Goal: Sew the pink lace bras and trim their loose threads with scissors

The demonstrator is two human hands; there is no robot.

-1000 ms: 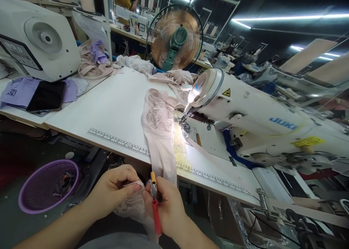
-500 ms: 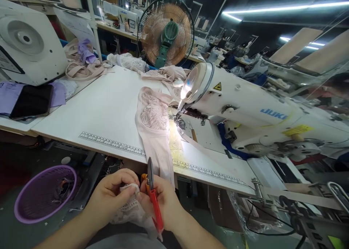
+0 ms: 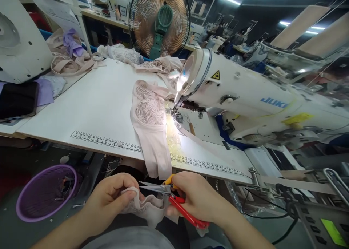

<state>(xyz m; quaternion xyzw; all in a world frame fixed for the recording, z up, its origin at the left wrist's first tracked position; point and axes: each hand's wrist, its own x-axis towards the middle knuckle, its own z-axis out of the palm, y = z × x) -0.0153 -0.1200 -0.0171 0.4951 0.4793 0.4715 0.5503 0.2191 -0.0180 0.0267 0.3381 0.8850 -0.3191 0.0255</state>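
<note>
My left hand [image 3: 111, 198] pinches the edge of a pale pink lace garment piece [image 3: 148, 207] over my lap. In my right hand [image 3: 195, 196] is a pair of scissors [image 3: 188, 211] with red and orange handles. Their blades are parted and point left, close to the cloth edge by my left fingertips; whether they touch it I cannot tell. A pale pink lace bra [image 3: 149, 112] lies on the white sewing table [image 3: 100, 103], its band hanging over the front edge. Beside it stands a white sewing machine [image 3: 234, 85] with its lamp lit.
A purple basket [image 3: 20, 205] with scraps stands on the floor at left. A green fan [image 3: 163, 20] rises behind the table. A black phone [image 3: 17, 100] and beige straps [image 3: 71, 65] lie at left. A printed ruler [image 3: 106, 141] runs along the front edge.
My right hand has moved right and turned the scissors from upright to pointing left, with the blades now parted. The left hand still pinches the cloth. The view has shifted slightly.
</note>
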